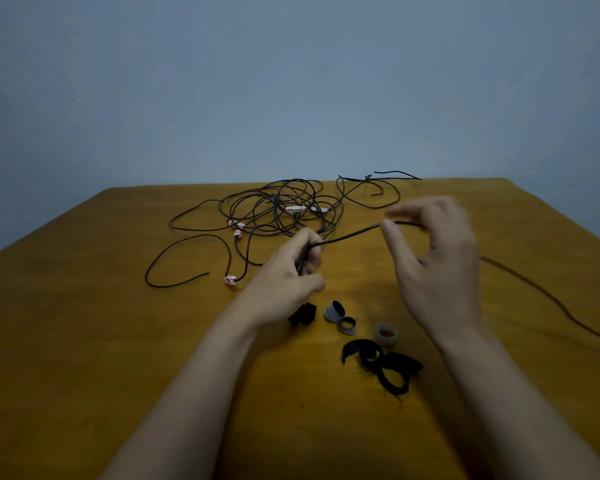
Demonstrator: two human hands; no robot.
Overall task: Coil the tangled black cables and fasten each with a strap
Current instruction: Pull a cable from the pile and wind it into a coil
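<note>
A tangle of thin black cables (284,209) with several white-and-red tape tags lies at the far middle of the wooden table (84,341). My left hand (288,282) grips one end of a black cable (350,237) in its curled fingers. That cable runs taut up and right to my right hand (437,265), which pinches it between thumb and fingers above the table. Several rolled straps lie below my hands: a black one (303,313), two grey ones (340,318), a tan one (387,334) and loose black ones (385,365).
A further stretch of cable (548,299) trails across the table's right side toward the right edge. Loose cable ends (392,174) reach the table's far edge. A plain grey wall stands behind the table.
</note>
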